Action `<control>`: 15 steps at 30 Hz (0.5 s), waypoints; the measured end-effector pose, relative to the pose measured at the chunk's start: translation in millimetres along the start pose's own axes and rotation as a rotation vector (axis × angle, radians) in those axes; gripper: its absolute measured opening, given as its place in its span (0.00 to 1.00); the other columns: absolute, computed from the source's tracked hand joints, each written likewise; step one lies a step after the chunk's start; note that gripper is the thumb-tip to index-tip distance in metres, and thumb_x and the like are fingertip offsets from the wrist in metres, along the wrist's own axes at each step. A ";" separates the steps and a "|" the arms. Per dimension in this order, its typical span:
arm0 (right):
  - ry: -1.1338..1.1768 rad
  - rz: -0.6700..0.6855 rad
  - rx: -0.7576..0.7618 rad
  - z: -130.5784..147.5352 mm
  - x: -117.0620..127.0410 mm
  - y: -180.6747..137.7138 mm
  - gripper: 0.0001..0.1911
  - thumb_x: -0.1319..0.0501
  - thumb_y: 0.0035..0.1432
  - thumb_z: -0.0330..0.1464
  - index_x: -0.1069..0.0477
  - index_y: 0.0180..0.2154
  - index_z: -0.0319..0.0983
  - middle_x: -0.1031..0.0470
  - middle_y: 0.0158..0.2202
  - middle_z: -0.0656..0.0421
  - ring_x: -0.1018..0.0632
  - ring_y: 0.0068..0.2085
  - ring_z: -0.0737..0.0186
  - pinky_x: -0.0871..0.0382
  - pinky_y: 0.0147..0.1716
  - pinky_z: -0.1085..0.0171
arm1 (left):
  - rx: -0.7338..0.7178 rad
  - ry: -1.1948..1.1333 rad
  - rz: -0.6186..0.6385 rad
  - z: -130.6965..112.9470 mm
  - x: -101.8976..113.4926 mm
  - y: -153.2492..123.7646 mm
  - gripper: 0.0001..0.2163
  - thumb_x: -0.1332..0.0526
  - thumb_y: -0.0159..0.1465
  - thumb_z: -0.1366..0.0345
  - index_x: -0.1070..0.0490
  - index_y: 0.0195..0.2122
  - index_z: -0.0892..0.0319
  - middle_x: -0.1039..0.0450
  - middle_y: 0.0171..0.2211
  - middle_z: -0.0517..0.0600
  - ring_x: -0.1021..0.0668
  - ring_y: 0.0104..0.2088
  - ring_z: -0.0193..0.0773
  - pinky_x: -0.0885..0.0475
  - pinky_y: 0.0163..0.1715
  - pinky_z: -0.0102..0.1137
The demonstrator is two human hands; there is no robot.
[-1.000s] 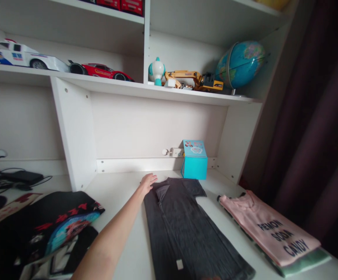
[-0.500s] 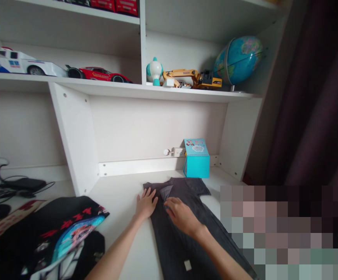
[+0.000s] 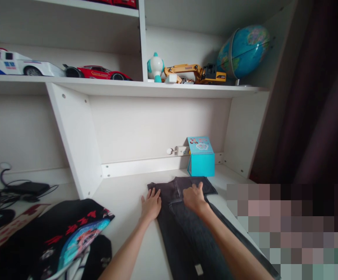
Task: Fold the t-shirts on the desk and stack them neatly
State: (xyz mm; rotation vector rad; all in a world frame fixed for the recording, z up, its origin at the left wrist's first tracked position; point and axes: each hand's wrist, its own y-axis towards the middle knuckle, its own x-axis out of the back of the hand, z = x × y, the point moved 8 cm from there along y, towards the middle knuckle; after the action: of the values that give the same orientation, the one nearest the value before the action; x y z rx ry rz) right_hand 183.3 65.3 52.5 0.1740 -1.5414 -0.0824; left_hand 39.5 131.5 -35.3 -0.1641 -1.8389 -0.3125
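Note:
Dark grey trousers [image 3: 183,237], denim-like and apparently folded lengthwise, lie on the white desk with the waist end toward the back. My left hand [image 3: 151,204] rests open, its fingertips on the upper left edge of the cloth. On the upper part, right of a pocket-like seam, is my right hand [image 3: 194,197]. Some of its fingers are bent and others point forward, with no cloth visibly pinched. A small pale tag [image 3: 198,269] shows low on the trousers, beside my right forearm.
A black printed garment [image 3: 78,217] lies at the left, with cables and a black adapter [image 3: 35,188] behind it. The turquoise desk calendar [image 3: 202,163] stands just behind the trousers. Above, a shelf [image 3: 157,90] holds toy vehicles and a globe [image 3: 246,52].
My right hand has moved right and away from me across the trousers. The raised flap of cloth beside it now lies flat. My left hand stays at the left edge.

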 end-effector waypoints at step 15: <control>0.335 0.068 -0.143 -66.1 -41.6 -4.4 0.22 0.53 0.63 0.39 0.41 0.55 0.38 0.37 0.55 0.52 0.35 0.54 0.59 0.43 0.54 0.59 | 0.016 0.049 -0.051 2.0 1.5 -0.7 0.22 0.58 0.63 0.61 0.45 0.59 0.53 0.51 0.62 0.52 0.48 0.61 0.45 0.50 0.54 0.53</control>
State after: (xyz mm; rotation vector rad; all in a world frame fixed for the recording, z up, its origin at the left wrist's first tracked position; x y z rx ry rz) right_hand 248.3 71.8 9.4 0.0194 -1.2008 -0.1036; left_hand 37.1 131.3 -34.5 -0.0977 -1.7992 -0.3342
